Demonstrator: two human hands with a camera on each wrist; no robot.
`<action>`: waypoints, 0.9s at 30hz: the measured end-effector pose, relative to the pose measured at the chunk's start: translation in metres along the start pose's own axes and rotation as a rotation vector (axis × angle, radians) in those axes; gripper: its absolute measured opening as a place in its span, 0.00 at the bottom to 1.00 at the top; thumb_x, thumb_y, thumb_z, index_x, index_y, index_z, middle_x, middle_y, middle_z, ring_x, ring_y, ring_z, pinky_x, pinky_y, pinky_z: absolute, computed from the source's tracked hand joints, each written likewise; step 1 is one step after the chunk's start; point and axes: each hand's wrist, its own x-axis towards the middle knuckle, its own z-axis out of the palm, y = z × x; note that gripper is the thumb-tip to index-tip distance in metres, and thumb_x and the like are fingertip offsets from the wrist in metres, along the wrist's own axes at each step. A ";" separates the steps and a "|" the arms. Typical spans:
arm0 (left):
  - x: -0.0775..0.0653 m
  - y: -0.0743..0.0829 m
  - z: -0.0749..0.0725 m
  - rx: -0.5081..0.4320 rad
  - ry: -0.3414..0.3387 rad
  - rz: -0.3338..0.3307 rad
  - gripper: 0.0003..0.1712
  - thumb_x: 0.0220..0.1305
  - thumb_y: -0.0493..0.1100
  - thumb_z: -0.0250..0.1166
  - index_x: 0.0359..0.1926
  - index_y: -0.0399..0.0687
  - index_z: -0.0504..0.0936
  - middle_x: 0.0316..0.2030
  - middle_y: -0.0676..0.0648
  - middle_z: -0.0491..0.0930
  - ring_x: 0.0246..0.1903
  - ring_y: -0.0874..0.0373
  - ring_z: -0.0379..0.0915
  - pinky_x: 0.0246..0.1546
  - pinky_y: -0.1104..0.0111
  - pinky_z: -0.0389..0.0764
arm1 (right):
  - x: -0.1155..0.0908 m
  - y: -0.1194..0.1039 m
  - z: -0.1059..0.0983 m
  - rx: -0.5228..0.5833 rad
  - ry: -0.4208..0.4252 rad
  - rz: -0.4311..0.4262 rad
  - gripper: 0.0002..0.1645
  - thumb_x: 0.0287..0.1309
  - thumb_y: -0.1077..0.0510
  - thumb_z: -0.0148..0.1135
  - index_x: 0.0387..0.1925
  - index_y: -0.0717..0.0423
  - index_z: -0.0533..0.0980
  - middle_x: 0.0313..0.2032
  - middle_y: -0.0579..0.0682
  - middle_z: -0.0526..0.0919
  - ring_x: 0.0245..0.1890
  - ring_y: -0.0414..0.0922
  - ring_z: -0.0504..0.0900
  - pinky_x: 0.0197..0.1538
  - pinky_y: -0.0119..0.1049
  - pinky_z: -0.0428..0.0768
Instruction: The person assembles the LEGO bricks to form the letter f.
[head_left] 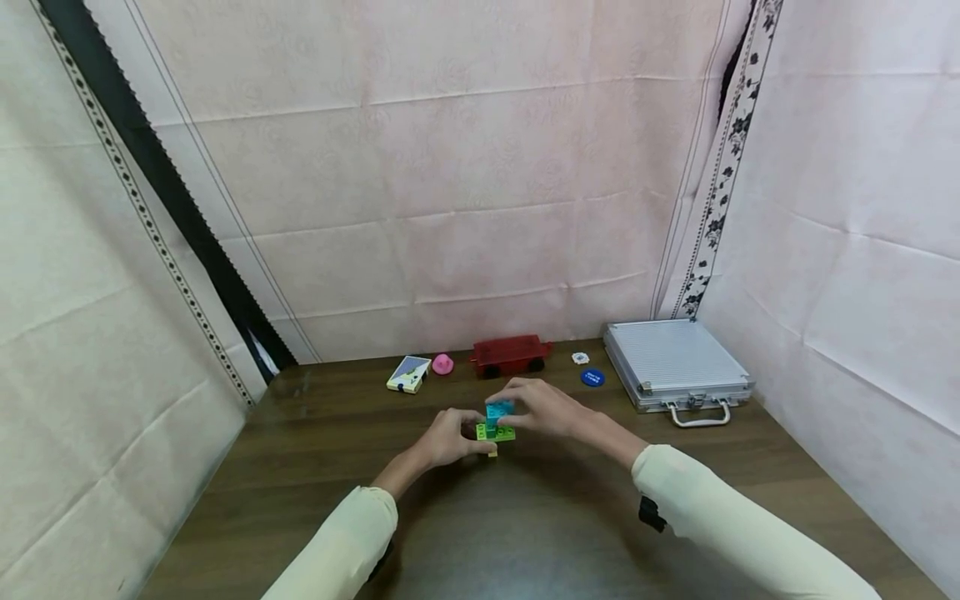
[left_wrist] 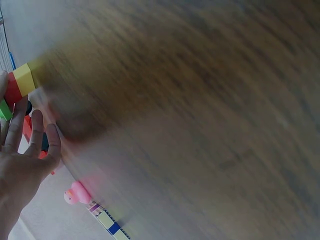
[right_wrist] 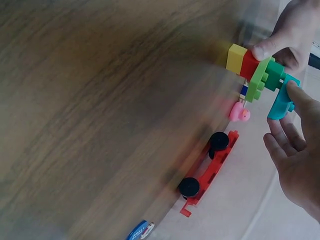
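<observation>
A small stack of toy bricks stands mid-table between both hands. In the right wrist view it runs from a yellow brick (right_wrist: 236, 59) through a red brick (right_wrist: 248, 65), a light green brick (right_wrist: 257, 82) and a dark green brick (right_wrist: 273, 74) to a teal brick (right_wrist: 281, 102). My left hand (head_left: 448, 437) grips the lower stack, its thumb on the red brick. From the other side my right hand (head_left: 546, 407) pinches the teal brick at the top. That teal brick sits tilted, with dark green studs showing beneath it; how firmly it is seated I cannot tell.
Along the back lie a card box (head_left: 409, 374), a pink toy duck (head_left: 442, 364) and a red wheeled toy wagon (head_left: 510, 354). Right of them are a small white piece (head_left: 580, 358), a blue disc (head_left: 592, 377) and a silver case (head_left: 678, 362). White cloth (head_left: 465, 183) hangs behind.
</observation>
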 end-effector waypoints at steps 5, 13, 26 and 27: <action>0.001 0.000 0.000 0.004 0.003 0.010 0.24 0.64 0.51 0.76 0.55 0.45 0.85 0.42 0.51 0.85 0.40 0.58 0.80 0.42 0.65 0.83 | -0.001 -0.001 0.001 -0.011 0.000 -0.014 0.24 0.69 0.52 0.69 0.64 0.52 0.80 0.50 0.47 0.82 0.47 0.42 0.82 0.52 0.43 0.84; 0.002 0.000 0.000 0.016 0.006 0.016 0.23 0.64 0.52 0.76 0.55 0.45 0.85 0.42 0.52 0.86 0.41 0.60 0.80 0.43 0.65 0.83 | 0.000 -0.002 0.000 -0.022 -0.015 -0.004 0.25 0.69 0.52 0.69 0.64 0.51 0.80 0.50 0.46 0.82 0.46 0.42 0.81 0.51 0.40 0.84; 0.000 0.000 0.000 0.011 0.000 0.010 0.24 0.64 0.52 0.76 0.55 0.44 0.85 0.43 0.50 0.86 0.42 0.57 0.81 0.44 0.64 0.84 | 0.000 -0.004 0.003 -0.047 -0.025 -0.009 0.24 0.70 0.51 0.68 0.64 0.51 0.80 0.51 0.50 0.82 0.47 0.46 0.82 0.51 0.41 0.84; 0.000 0.000 0.000 0.011 0.002 0.010 0.24 0.64 0.52 0.76 0.55 0.44 0.85 0.43 0.50 0.86 0.42 0.58 0.81 0.44 0.64 0.84 | 0.000 -0.003 0.004 -0.061 -0.022 -0.007 0.24 0.70 0.51 0.68 0.64 0.50 0.80 0.51 0.49 0.82 0.47 0.45 0.82 0.50 0.39 0.83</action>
